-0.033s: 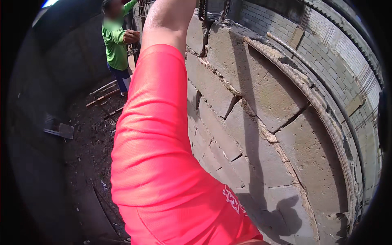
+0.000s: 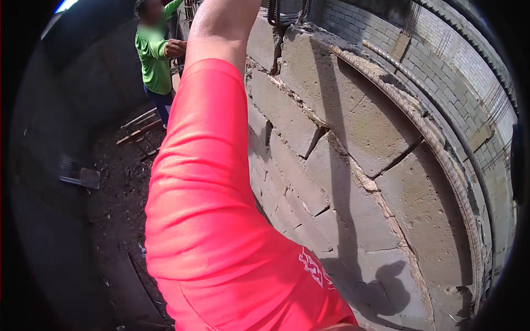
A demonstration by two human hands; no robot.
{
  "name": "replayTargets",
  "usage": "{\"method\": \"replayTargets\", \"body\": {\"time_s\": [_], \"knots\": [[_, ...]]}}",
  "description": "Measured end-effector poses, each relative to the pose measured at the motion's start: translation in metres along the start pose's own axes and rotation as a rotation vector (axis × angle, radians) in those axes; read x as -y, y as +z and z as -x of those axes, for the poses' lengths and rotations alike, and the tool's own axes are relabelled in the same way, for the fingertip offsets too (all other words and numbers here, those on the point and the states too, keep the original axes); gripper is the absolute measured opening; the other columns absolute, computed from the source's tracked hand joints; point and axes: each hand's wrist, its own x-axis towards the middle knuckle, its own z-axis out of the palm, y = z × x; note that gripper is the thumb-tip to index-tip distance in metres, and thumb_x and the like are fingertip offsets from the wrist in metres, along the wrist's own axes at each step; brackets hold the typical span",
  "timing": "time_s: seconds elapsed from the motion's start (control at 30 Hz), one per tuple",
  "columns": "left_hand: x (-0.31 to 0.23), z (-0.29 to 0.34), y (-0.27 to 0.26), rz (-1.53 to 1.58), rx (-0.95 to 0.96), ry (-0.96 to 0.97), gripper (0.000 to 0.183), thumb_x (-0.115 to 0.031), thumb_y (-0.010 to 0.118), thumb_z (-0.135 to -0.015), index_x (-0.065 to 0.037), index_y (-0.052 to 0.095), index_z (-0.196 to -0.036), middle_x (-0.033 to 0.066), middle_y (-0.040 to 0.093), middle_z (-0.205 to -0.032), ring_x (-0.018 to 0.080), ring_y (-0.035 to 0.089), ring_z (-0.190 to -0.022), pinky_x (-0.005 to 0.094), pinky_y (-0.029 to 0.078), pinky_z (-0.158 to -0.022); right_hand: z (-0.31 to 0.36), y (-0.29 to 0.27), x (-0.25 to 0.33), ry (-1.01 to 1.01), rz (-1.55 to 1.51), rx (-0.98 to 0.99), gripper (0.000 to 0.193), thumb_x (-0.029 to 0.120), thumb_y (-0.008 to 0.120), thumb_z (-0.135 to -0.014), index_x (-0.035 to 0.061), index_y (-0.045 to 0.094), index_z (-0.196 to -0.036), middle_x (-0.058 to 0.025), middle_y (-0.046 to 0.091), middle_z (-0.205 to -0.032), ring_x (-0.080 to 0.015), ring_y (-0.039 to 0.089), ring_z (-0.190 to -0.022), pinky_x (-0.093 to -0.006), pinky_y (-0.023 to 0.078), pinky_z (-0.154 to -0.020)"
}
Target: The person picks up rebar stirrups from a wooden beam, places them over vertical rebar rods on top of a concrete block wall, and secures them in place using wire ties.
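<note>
Grip: neither hand shows; the raised arm runs out past the top edge, so whether its hand grasps anything cannot be told, nor which arm it is.
Arm: a bare forearm [image 2: 223,27] in a bright coral-red mesh sleeve [image 2: 204,193] rises from the lower edge to the top, close beside the wall.
Wall: a rough grey concrete-block wall [image 2: 353,127] with crumbling mortar joints fills the right half; the sleeve overlaps its left part.
Rebar: a ribbed, rusty steel bar [image 2: 436,143] lies along the top of the wall, curving to the right edge; dark bent bars [image 2: 276,14] stand out of the top course just beside the forearm.
Shadow: a dark shadow [image 2: 386,287] falls on the lower blocks.
Other person: a co-worker in a lime-green shirt [image 2: 154,60] stands at the upper left, well apart.
Ground: dark soil [image 2: 118,182] with wooden sticks [image 2: 138,127] and a flat grey slab [image 2: 83,176].
</note>
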Motion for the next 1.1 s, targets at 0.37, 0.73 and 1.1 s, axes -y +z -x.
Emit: {"method": "replayTargets", "body": {"time_s": [0.37,0.73,1.1], "knots": [[0.025,-0.041,0.006,0.142,0.141,0.219,0.056,-0.051,0.05,-0.099,-0.004,0.058,-0.127,0.0162,0.063,-0.12,0.0272,0.059,-0.106,0.0414,0.05,-0.087,0.392,-0.054,0.624,0.123,-1.552,1.735,0.06,0.037,0.079,-0.085,0.0018,0.057,-0.129,-0.0156,0.062,-0.12,-0.0292,0.063,-0.109,-0.0386,0.051,-0.093],[0.024,-0.031,0.021,0.089,0.026,0.335,0.086,-0.07,0.029,-0.099,0.004,0.047,-0.139,0.0276,0.053,-0.137,0.0381,0.049,-0.129,0.0437,0.035,-0.109,0.438,-0.05,0.934,0.567,-2.056,2.23,0.072,0.042,0.072,-0.087,0.0014,0.044,-0.139,-0.0199,0.053,-0.127,-0.0301,0.051,-0.118,-0.0412,0.039,-0.101],[0.035,-0.045,0.023,0.157,0.036,0.275,0.071,-0.067,0.054,-0.093,0.0,0.054,-0.118,0.019,0.068,-0.099,0.0248,0.064,-0.083,0.0361,0.051,-0.073,0.467,-0.067,0.904,0.666,-1.847,2.055,0.027,0.022,0.058,-0.1,0.0039,0.057,-0.12,-0.0127,0.06,-0.082,-0.0198,0.061,-0.074,-0.0334,0.05,-0.069]]}}
